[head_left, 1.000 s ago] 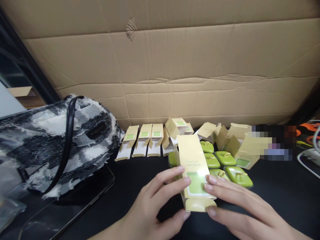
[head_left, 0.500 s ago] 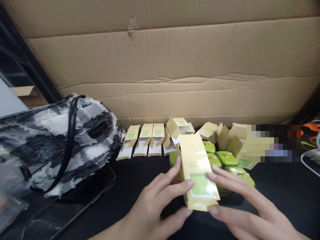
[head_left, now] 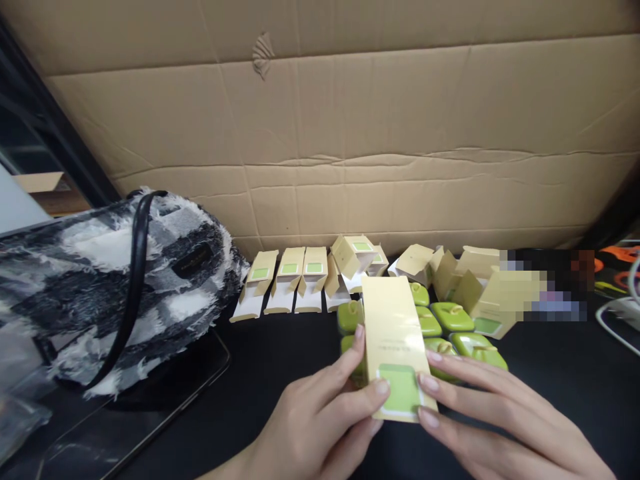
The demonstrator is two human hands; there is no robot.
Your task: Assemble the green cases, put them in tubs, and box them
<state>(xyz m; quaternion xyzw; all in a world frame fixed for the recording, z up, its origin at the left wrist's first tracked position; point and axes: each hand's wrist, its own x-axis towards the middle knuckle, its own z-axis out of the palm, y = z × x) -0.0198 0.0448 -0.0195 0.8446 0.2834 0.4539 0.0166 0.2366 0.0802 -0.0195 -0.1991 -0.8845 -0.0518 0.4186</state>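
Both of my hands hold a pale yellow carton [head_left: 394,333] with a green square label near its bottom end, above a black table. My left hand [head_left: 320,417] pinches its left edge, fingers closed on it. My right hand [head_left: 493,417] grips its right edge and lower corner. Behind the carton lie several green square items [head_left: 453,319] with small tan loops on top, partly hidden by it. Farther back, a row of the same yellow cartons [head_left: 290,280] with open flaps lies on the table.
A black-and-white fuzzy bag [head_left: 107,287] with a black strap sits at the left on a dark tablet [head_left: 150,413]. A large cardboard sheet [head_left: 350,133] forms the back wall. More opened cartons [head_left: 475,283] lie at the right, with white cables [head_left: 620,313] at the far right.
The carton's bottom flap, open a second ago, is now closed flat. The carton has risen a little and tilted more upright between my hands.
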